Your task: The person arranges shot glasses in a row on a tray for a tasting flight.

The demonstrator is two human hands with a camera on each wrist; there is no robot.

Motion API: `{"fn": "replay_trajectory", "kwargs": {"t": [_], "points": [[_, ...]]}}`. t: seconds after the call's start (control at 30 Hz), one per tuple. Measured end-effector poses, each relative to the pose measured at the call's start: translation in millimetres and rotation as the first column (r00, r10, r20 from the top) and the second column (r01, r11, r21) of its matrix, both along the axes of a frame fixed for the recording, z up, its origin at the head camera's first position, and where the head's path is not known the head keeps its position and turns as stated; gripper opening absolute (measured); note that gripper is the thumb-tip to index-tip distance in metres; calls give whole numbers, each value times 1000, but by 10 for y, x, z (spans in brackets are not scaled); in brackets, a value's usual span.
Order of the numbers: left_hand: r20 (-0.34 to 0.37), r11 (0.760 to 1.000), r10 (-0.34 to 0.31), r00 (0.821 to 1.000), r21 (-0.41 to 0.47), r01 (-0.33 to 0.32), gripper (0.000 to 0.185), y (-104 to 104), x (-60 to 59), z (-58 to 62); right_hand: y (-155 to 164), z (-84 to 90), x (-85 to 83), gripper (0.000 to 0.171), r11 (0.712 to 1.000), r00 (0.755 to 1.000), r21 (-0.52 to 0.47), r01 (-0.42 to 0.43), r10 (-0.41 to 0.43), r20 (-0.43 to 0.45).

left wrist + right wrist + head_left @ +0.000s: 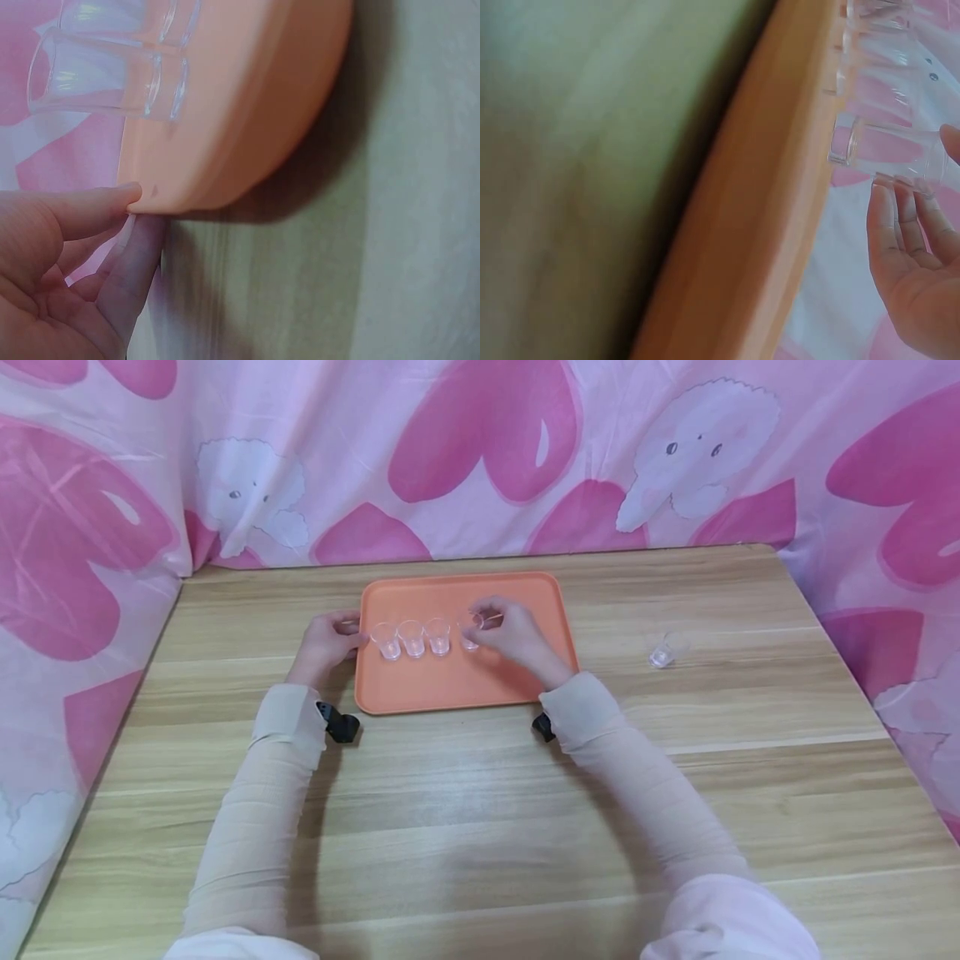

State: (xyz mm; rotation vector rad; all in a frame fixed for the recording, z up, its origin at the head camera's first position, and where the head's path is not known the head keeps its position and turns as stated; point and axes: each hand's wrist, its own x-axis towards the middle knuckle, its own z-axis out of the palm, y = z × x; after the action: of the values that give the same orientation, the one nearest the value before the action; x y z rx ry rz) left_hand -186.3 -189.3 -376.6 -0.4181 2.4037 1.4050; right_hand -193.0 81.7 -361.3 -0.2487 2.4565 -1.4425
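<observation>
My left hand (324, 647) pinches the left rim of an orange tray (465, 689), with thumb on top and fingers beneath in the left wrist view. Three clear plastic cups stand upright in a row on the tray: the left cup (387, 645), the middle cup (412, 642) and the right cup (438, 639). To the right of that row, my right hand (516, 633) holds another clear cup (889, 146) upright between thumb and fingers. Its base is at the tray surface; whether it touches, I cannot tell.
Another clear cup (667, 650) is on the wooden table (450, 827), right of the tray. A pink patterned curtain (480, 460) hangs behind the table and along both sides. Black wrist cameras sit below both hands, near the tray's front edge.
</observation>
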Motion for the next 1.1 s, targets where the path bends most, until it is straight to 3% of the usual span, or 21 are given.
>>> {"fn": "replay_trajectory", "kwargs": {"t": [1.1], "points": [[-15,1000,5,1000,5,-5,50,12,6,2,-72,-103,9,44,1000,999,-26,-7,9,44]]}}
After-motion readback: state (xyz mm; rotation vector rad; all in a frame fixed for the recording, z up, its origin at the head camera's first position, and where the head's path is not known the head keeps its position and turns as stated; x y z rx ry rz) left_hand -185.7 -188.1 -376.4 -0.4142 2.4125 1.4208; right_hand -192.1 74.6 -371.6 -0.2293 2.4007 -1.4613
